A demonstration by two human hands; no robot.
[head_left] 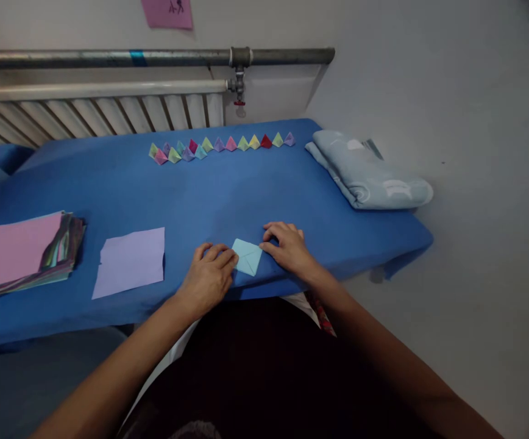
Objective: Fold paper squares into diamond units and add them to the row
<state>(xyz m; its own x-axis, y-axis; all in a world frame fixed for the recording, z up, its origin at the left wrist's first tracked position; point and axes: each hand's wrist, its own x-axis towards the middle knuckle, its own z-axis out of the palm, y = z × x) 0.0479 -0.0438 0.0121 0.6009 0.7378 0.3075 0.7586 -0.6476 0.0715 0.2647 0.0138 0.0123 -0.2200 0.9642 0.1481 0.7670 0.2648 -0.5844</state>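
Observation:
A light blue paper, folded into a small square with diagonal creases, lies near the table's front edge. My left hand grips its left corner, thumb and fingertips together there. At the opposite corner, the curled fingers of my right hand hold the paper's edge with the thumb tip. Left of my hands a flat purple sheet with uneven edges rests on the cloth.
Blue cloth covers the table. A stack of coloured paper lies at the left, a folded light blue blanket at the right. Along the back stand several small folded paper pieces. Behind are a radiator and a pipe.

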